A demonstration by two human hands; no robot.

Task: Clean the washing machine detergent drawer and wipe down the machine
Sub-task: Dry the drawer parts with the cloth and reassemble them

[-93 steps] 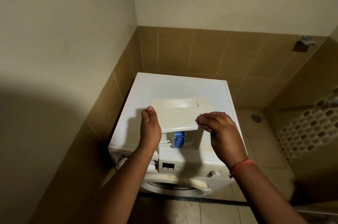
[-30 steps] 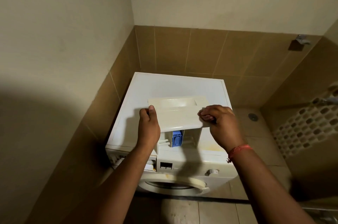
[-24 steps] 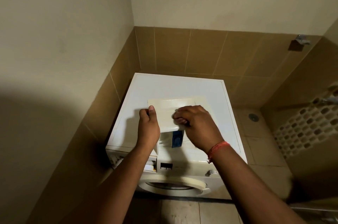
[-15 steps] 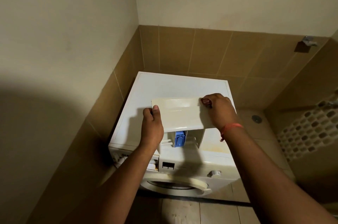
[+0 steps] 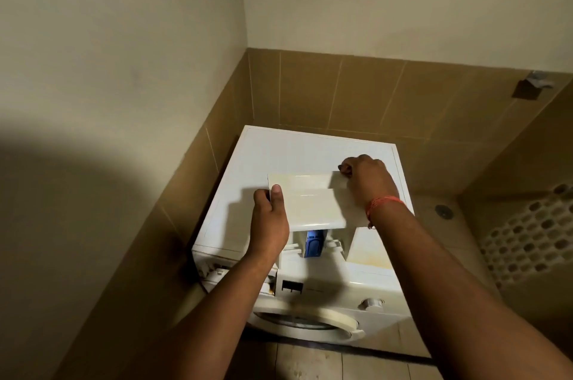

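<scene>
Brown tiles (image 5: pixel 366 91) line the corner where the white washing machine (image 5: pixel 273 150) stands. You hold the detergent drawer (image 5: pixel 310 203) above the top of the machine, its pale front facing up. Your left hand (image 5: pixel 269 221) grips its left edge, thumb on top and fingers curled under. Your right hand (image 5: pixel 369 181) is at the far right corner with fingers curled tight; you cannot tell what they pinch. A blue part (image 5: pixel 314 243) shows under the drawer.

No text, brand or number can be read anywhere. The washing machine (image 5: pixel 313 156) front panel bears small dark marks, too blurred to read.
</scene>
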